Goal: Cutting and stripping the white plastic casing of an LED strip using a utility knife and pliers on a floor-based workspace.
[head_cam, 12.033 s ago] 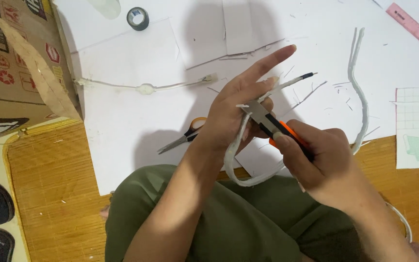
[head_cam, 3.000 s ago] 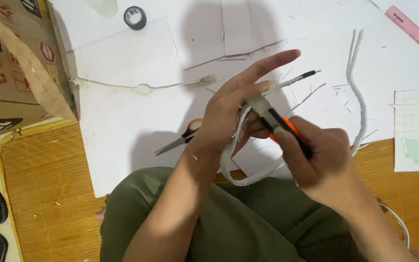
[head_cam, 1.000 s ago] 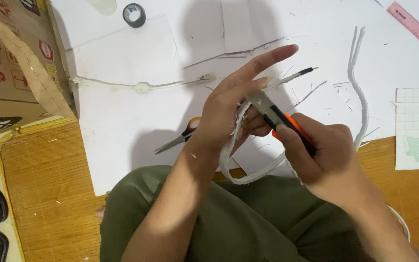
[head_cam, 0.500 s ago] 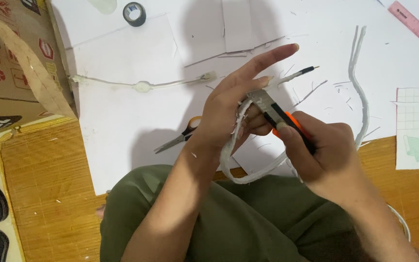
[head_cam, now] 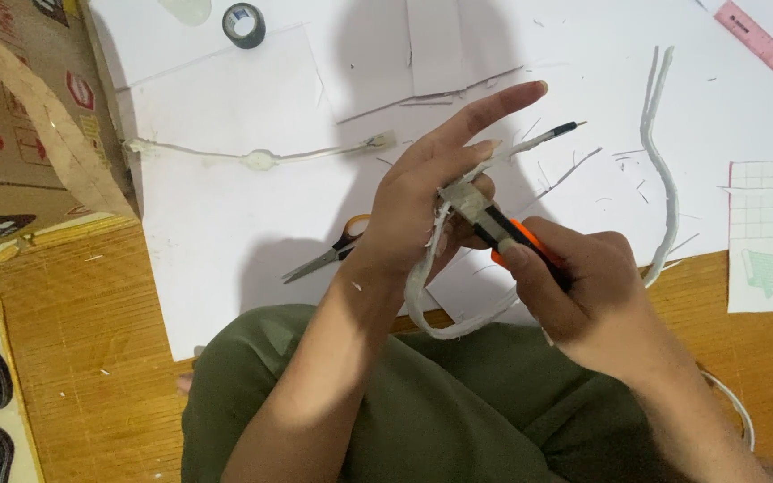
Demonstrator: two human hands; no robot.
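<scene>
My left hand grips a curved white foam strip, with the index finger stretched out toward the upper right. My right hand holds an orange and black utility knife, its blade end pressed against the strip where the left fingers pinch it. The strip loops down over my lap and back up to the right. Both hands hover above the near edge of a large white sheet.
Orange-handled scissors lie left of my left wrist. A pen, a second white strip, a pink ruler, a tape roll, a thin white cord, a grid paper and a cardboard box surround them.
Both hands have stayed almost in place; the knife has shifted only slightly along the strip. Nothing was picked up or let go.
</scene>
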